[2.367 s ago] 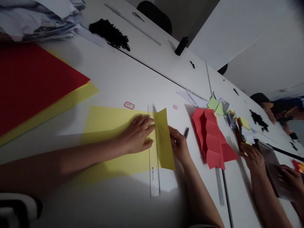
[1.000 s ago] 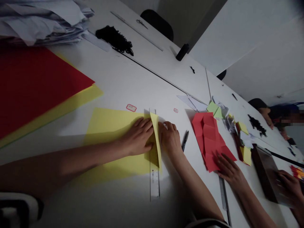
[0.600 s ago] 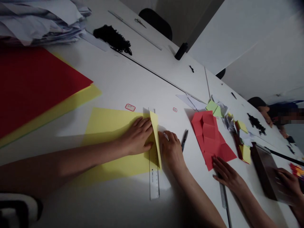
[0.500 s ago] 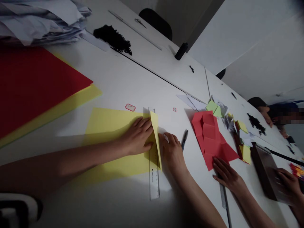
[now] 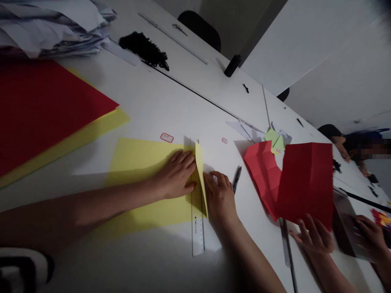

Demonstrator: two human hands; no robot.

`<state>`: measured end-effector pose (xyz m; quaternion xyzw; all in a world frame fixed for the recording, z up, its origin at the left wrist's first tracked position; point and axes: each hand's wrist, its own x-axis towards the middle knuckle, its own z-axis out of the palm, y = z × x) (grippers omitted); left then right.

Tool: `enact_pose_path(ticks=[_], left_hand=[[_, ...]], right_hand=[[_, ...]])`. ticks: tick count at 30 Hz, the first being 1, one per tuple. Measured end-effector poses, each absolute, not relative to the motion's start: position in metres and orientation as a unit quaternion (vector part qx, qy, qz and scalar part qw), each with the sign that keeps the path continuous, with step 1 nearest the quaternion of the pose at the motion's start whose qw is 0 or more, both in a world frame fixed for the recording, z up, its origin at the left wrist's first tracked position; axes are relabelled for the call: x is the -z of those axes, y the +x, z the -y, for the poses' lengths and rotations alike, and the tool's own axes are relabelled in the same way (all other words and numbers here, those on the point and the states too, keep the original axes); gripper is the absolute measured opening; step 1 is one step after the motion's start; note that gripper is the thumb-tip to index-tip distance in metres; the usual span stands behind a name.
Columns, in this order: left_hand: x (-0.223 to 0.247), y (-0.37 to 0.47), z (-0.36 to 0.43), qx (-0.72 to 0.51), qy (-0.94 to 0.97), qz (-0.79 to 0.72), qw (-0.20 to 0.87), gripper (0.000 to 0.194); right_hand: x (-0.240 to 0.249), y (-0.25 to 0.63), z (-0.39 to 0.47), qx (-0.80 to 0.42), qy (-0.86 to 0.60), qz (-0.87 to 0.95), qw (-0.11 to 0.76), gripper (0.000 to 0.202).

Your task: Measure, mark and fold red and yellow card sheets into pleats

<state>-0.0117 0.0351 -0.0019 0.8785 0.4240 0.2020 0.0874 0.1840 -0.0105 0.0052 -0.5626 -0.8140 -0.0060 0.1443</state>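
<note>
A yellow paper sheet [image 5: 131, 167] lies on the white table, its right margin raised as a narrow upright flap [image 5: 200, 175] along a clear plastic ruler [image 5: 198, 240]. My left hand [image 5: 175, 175] rests flat over the sheet and the ruler, fingers spread and fingertips by the fold, covering the ruler's middle. On the flap's other side, my right hand [image 5: 221, 195] has its fingers bent and closed at the paper's edge; its thumb is hidden. A dark pen [image 5: 237, 179] lies just right of that hand.
At right, another person's hand [image 5: 314, 236] holds up a creased red sheet [image 5: 305, 183] beside a metal ruler [image 5: 285, 240]. Red and yellow sheets [image 5: 55, 114] lie at left below a white paper pile [image 5: 61, 28]. Black cord [image 5: 145, 49] and a black cylinder [image 5: 232, 66] are farther back.
Both my hands stay nearly still, the flap bending slightly in its upper part. Beside me, the other person has lifted part of the red paper up and to the right.
</note>
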Motion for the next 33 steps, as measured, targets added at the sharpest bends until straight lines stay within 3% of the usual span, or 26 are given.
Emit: enact_pose_path(ticks=[12,33], left_hand=[[0.002,-0.012,-0.035,-0.195,0.88,-0.422,0.094,0.052],[0.004,-0.012,-0.034,-0.18,0.884,-0.423,0.084,0.056]], right_hand=[[0.0,0.187,0.028,0.028,-0.551,0.822,0.142,0.038],[0.0,0.196,0.062,0.019,-0.536,0.83,0.155,0.042]])
